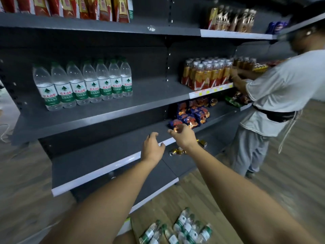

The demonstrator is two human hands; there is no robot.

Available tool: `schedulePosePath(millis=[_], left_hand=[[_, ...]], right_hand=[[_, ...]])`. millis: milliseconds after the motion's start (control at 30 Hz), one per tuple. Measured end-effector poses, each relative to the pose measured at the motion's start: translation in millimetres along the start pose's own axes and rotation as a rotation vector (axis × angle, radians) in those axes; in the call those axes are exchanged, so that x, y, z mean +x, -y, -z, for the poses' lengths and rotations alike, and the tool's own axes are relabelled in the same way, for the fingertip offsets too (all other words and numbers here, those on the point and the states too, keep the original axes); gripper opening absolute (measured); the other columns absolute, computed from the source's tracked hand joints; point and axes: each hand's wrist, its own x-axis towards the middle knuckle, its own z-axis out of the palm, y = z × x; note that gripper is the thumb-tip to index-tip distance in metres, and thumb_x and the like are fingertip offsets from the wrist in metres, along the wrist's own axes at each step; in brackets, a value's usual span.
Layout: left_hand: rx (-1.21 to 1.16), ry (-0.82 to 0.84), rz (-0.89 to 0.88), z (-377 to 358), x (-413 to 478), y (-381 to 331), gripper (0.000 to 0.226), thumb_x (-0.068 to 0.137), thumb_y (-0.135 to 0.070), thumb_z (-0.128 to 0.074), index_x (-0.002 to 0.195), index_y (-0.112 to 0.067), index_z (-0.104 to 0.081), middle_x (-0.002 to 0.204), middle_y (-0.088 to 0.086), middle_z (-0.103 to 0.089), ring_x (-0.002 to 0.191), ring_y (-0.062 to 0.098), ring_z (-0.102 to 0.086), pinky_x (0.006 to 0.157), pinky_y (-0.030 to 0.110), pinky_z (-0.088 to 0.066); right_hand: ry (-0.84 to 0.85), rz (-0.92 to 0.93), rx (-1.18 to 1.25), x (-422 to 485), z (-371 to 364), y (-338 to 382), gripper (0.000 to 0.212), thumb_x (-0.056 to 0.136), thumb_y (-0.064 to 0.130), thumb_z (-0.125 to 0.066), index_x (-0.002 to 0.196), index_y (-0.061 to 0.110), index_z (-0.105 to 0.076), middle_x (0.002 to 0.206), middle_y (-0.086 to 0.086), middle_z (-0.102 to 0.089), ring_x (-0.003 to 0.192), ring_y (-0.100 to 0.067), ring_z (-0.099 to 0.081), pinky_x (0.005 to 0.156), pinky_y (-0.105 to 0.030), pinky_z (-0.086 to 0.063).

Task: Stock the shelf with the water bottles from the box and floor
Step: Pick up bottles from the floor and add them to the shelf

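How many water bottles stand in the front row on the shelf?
7 water bottles stand upright, side by side, on the left half of the middle shelf. Behind them, green caps show a second row, partly hidden and not counted.

Red-and-gold foil snack packets [70, 7] are lining top left; brown-and-gold packets [232, 20] sitting top right. Orange drink bottles with red-orange labels [207, 74] are standing in rows mid right, blue-and-orange crisp bags [191, 115] lying piled below them. Small gold cans [177, 151] are lying on their sides lower still. 2nd person in white T-shirt and grey trousers [274, 95] is standing far right, reaching in beside the drink bottles.
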Motion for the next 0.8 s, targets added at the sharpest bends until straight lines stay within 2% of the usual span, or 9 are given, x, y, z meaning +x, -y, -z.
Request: schedulePosePath(millis=[133,300,433,600,700,800], left_hand=[[0.018,0.056,0.001,-41.8,-31.2,-18.3,0.044,0.088,-0.014,-0.061,0.13,-0.011,-0.051,0.132,0.008,-0.054,0.118,0.026,-0.053,0.093,0.033,-0.043],[0.024,0.118,0.072,-100.7,-77.7,-27.9,0.043,0.086,-0.016,-0.065,0.128,-0.012,-0.053,0.13,0.009,-0.056,0.119,0.028,-0.052,0.095,0.034,-0.043],[0.045,0.182,0.149,-150.2,-127.4,-21.4,0.046,0.087,-0.018,-0.066,0.13,-0.013,-0.051,0.132,0.011,-0.055,0.12,0.03,-0.052,0.098,0.037,-0.045],[0.13,0.286,0.18,-192.8,-180.8,-3.5,0.041,0.089,-0.022,-0.064,0.127,-0.012,-0.052,0.126,0.011,-0.057,0.112,0.031,-0.056,0.088,0.039,-0.047],[0.187,0.339,0.222,-207.7,-198.8,12.6,0.048,0.088,-0.025,-0.066,0.132,-0.014,-0.049,0.129,0.01,-0.056,0.113,0.03,-0.057,0.09,0.04,-0.049],[0.206,0.375,0.255,-217.1,-208.8,25.5,0.05,0.087,-0.024,-0.067,0.132,-0.014,-0.049,0.129,0.011,-0.056,0.111,0.032,-0.057,0.089,0.04,-0.049]], right_hand=[[-0.004,-0.067,-0.035,-19.8,32.7,-47.5,0.058,0.091,0.038,-0.065,0.135,0.004,-0.049,0.13,-0.01,-0.059,0.11,-0.023,-0.058,0.077,-0.024,-0.038],[0.036,-0.147,-0.054,-52.0,68.4,-120.3,0.057,0.088,0.038,-0.069,0.131,0.006,-0.053,0.125,-0.007,-0.062,0.118,-0.024,-0.057,0.083,-0.024,-0.04],[0.07,-0.217,-0.101,-80.1,91.9,-181.0,0.059,0.088,0.037,-0.07,0.133,0.003,-0.052,0.132,-0.011,-0.059,0.121,-0.026,-0.056,0.094,-0.029,-0.043],[0.167,-0.337,-0.126,-110.3,95.3,-245.9,0.061,0.087,0.034,-0.07,0.135,0.002,-0.049,0.127,-0.013,-0.061,0.118,-0.027,-0.057,0.09,-0.027,-0.043],[0.229,-0.415,-0.112,-128.7,89.0,-279.0,0.066,0.087,0.036,-0.071,0.138,0.002,-0.046,0.132,-0.013,-0.058,0.117,-0.027,-0.057,0.091,-0.028,-0.044],[0.266,-0.463,-0.096,-146.2,83.4,-303.3,0.068,0.086,0.035,-0.072,0.14,0.004,-0.045,0.134,-0.012,-0.056,0.116,-0.024,-0.058,0.082,-0.023,-0.041]])
